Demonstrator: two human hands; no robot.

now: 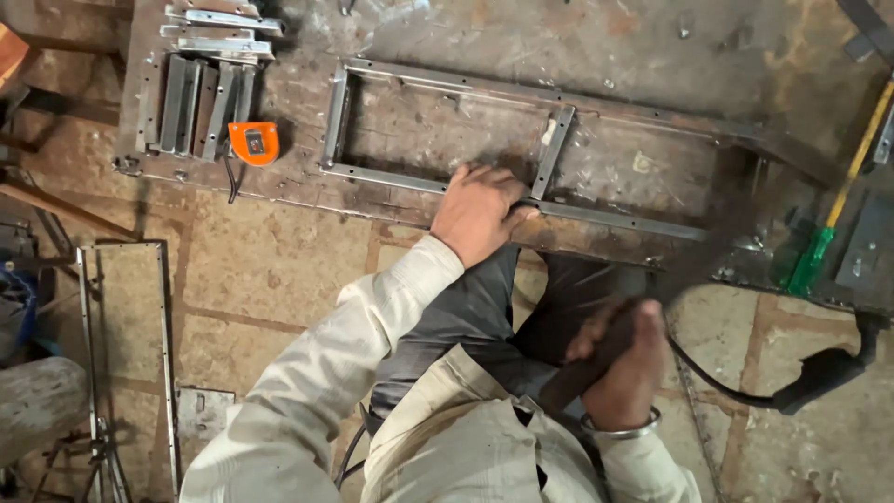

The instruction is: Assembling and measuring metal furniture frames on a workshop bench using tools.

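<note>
1. Head view: left hand lies palm-down, fingers curled, pressing the near rail of the flat metal frame on the steel work plate.
2. Right hand is wrapped tight around a dark hammer handle; its far end is motion-blurred, near the frame's right part.
3. Risk: a blurred swing landing close to the left fingers could hit them.
4. Risk: the frame could shift if the pressing hand slips; a cross strip looks loose.
5. Black cable beside the right knee could snag.
</note>
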